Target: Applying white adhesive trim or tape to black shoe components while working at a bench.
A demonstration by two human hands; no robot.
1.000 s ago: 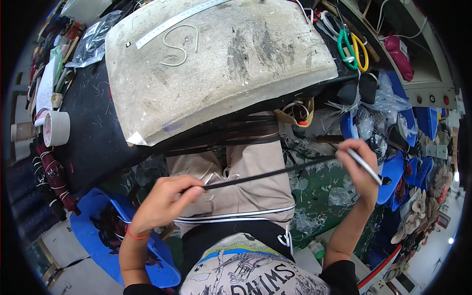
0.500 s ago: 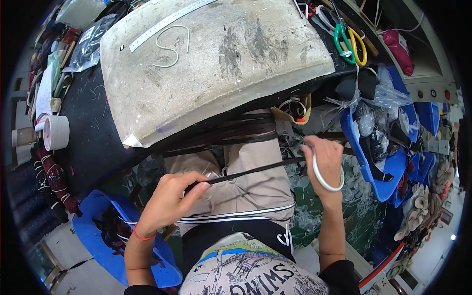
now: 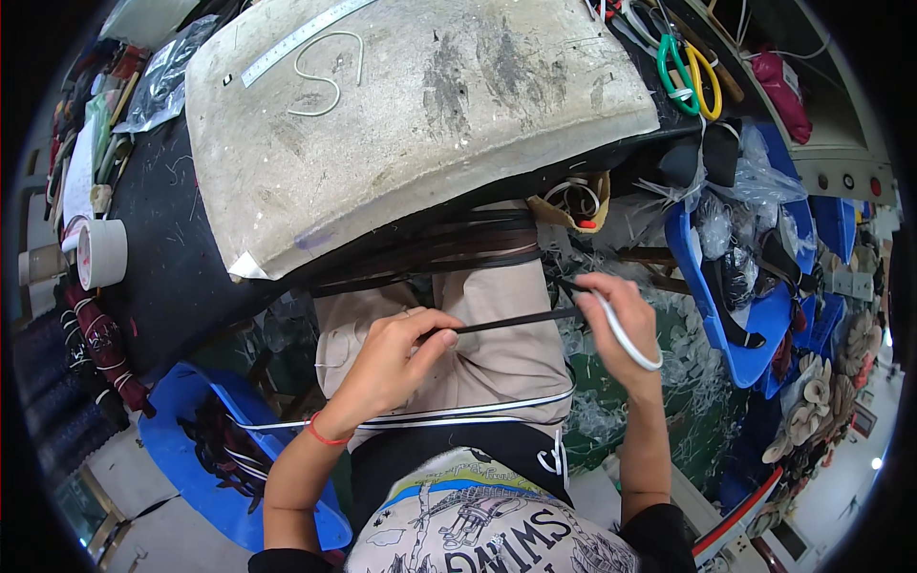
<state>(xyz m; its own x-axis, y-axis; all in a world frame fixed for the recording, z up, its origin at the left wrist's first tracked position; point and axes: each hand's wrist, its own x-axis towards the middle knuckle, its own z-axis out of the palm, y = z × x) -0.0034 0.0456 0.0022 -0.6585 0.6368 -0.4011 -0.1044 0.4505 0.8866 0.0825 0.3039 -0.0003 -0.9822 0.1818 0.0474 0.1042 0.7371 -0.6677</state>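
Observation:
A narrow black strap (image 3: 521, 320) is stretched between my two hands, above my lap. Thumb and fingers of my left hand (image 3: 394, 355) pinch its left end. At its other end, my right hand (image 3: 621, 327) has its fingers closed on the strap. A white loop (image 3: 626, 341) hangs round my right hand, by the thumb and palm. More dark straps (image 3: 478, 250) lie across my thighs, under the table edge. Black-and-white cord (image 3: 458, 413) runs over my waist toward the left tub.
A pale worn board (image 3: 401, 143) with a ruler (image 3: 296, 43) and a curved white cord (image 3: 330, 81) covers the table. Green and yellow scissors (image 3: 678, 76) lie at its right. Blue tubs (image 3: 181, 420) flank me, the right tub (image 3: 755, 353) holding plastic bags. Clear scraps litter the floor.
My left hand has shifted right and slightly up, and my right hand a little left. The span of strap between them is shorter. The head view has shifted slightly.

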